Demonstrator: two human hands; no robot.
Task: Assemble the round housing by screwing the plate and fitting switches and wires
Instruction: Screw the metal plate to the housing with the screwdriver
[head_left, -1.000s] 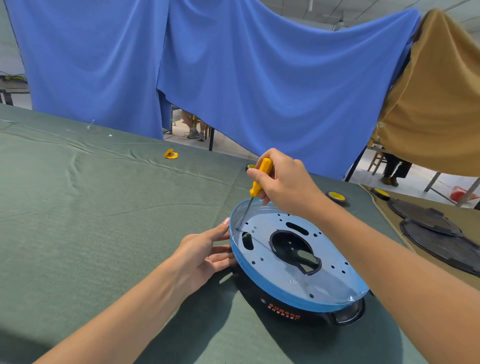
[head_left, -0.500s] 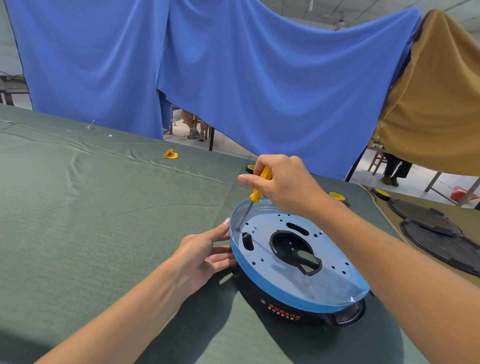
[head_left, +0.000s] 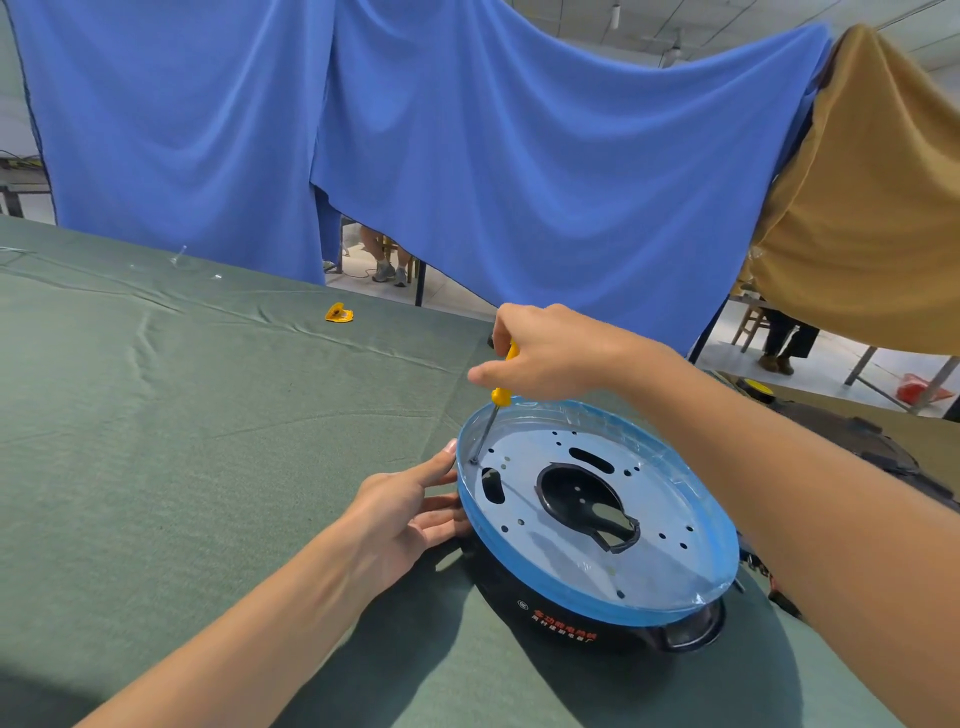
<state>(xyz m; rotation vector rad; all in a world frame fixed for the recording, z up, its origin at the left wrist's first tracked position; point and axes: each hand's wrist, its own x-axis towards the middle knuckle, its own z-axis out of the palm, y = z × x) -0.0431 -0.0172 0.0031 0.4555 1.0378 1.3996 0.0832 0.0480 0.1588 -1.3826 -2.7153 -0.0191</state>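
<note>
housing (head_left: 566, 618): black, round, carrying blue-filmed perforated plate (head_left: 639, 551)
right hand (head_left: 550, 353): gripping yellow screwdriver (head_left: 500, 387), tip touching plate's left edge
left hand (head_left: 405, 512): fingers straight, bracing housing's left rim

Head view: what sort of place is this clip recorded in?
Probably a workshop or small factory assembly station: a long bench under green cloth, blue sheets hung as partitions, and more dark round parts laid out to the right.

A big blue cloth (head_left: 467, 156) hangs across the back, and a brown cloth (head_left: 872, 208) hangs beside it on the right. A long table (head_left: 156, 415) wears a green cover. Behind, the floor (head_left: 826, 361) is pale, with a wooden chair (head_left: 750, 325) on it.
</note>
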